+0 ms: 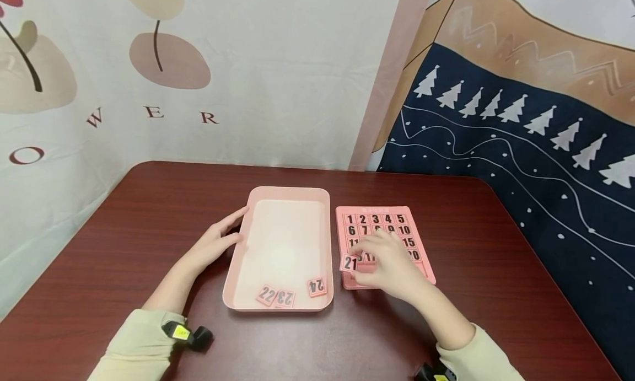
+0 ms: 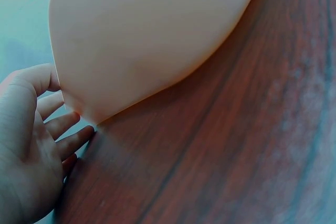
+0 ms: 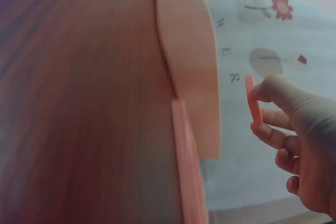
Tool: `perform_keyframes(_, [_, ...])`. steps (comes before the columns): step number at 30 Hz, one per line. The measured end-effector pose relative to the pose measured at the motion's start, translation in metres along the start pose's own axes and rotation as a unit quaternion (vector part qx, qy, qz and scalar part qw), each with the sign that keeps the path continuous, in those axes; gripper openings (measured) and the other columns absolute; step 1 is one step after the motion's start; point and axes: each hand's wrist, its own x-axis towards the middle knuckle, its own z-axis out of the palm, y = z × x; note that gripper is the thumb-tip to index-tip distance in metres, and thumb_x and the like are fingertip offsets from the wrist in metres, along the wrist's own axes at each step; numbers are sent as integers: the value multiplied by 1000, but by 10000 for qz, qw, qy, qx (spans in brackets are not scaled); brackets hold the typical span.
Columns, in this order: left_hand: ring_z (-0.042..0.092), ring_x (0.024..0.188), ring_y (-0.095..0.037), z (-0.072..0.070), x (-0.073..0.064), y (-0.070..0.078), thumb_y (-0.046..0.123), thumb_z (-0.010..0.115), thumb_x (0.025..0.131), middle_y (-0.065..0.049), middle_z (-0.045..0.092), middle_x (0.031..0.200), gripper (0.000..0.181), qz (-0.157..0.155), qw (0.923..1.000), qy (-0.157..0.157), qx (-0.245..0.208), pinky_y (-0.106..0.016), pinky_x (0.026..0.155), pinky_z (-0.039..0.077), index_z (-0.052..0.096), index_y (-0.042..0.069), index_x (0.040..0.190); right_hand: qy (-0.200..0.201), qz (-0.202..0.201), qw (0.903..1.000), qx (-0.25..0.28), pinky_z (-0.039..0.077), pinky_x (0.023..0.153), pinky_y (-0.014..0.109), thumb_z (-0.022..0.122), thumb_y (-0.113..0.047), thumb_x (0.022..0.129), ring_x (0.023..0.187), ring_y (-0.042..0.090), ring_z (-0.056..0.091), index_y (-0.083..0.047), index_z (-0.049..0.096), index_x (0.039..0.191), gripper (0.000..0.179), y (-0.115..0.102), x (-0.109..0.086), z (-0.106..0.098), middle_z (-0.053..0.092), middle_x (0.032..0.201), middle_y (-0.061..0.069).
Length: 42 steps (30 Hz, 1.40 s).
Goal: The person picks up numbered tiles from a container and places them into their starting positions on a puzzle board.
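Observation:
My right hand [image 1: 389, 259] pinches a small pink number tile [image 1: 348, 263] marked 21 between thumb and fingers. In the right wrist view this tile [image 3: 253, 99] shows edge-on, raised above the number board. The pink number board [image 1: 424, 271] lies below that hand, its upper rows filled with tiles from 1 on; the hand hides several of them. My left hand [image 1: 214, 243] touches the left side of a pale pink tray [image 1: 278, 248], its fingers fairly straight. The left wrist view shows those fingertips [image 2: 71, 121] against the tray's outer wall [image 2: 147, 35].
Inside the tray's near end lie loose tiles 22 [image 1: 267, 295], 23 [image 1: 285, 298] and 24 [image 1: 316, 286], turned at angles. Tray and board stand side by side, a narrow gap between them, on a dark red wooden table [image 1: 173, 204]. Printed cloths [image 1: 288, 83] hang behind it.

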Motion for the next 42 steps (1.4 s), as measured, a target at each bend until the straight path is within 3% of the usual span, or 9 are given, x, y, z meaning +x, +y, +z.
perform_keyframes(6, [32, 133, -35, 0, 0, 1, 3, 53, 92, -24, 36, 146, 63, 43, 10000, 13, 23, -13, 91, 32, 30, 7, 151, -84, -33, 10000, -26, 38, 85, 46, 80, -19, 68, 96, 18, 53, -19, 73, 94, 27, 20, -11, 0, 66, 97, -7])
perform_keyframes(17, [34, 132, -34, 1, 0, 2, 2, 54, 91, -23, 37, 146, 64, 6, 10000, 47, 56, -12, 91, 33, 31, 6, 150, -601, -64, 9981, -122, 37, 75, 35, 79, -21, 69, 86, 8, 45, -23, 73, 92, 24, 41, -17, 10, 63, 93, -16])
perform_keyframes(29, [35, 131, -36, 1, 1, 3, 2, 54, 91, -25, 38, 144, 62, 81, 9999, 94, 89, -13, 91, 33, 32, 5, 150, -776, -185, 9963, -309, 37, 74, 38, 81, -27, 75, 88, 12, 44, -25, 76, 103, 29, 44, -18, 16, 64, 99, -11])
perform_keyframes(38, [36, 130, -34, 1, 0, 0, 1, 53, 91, -23, 39, 145, 64, 5, 10000, 66, 37, -13, 91, 34, 31, 7, 151, -902, -270, 9946, -436, 35, 74, 35, 78, -31, 78, 85, 10, 42, -27, 76, 108, 30, 43, -18, 15, 59, 92, -12])
perform_keyframes(42, [35, 131, -34, 1, 0, 0, 1, 53, 91, -23, 38, 145, 64, -4, 10000, 57, 37, -13, 91, 34, 31, 7, 151, -722, -360, 9958, -425, 37, 76, 36, 78, -32, 77, 87, 10, 45, -26, 77, 107, 30, 40, -16, 13, 59, 92, -12])
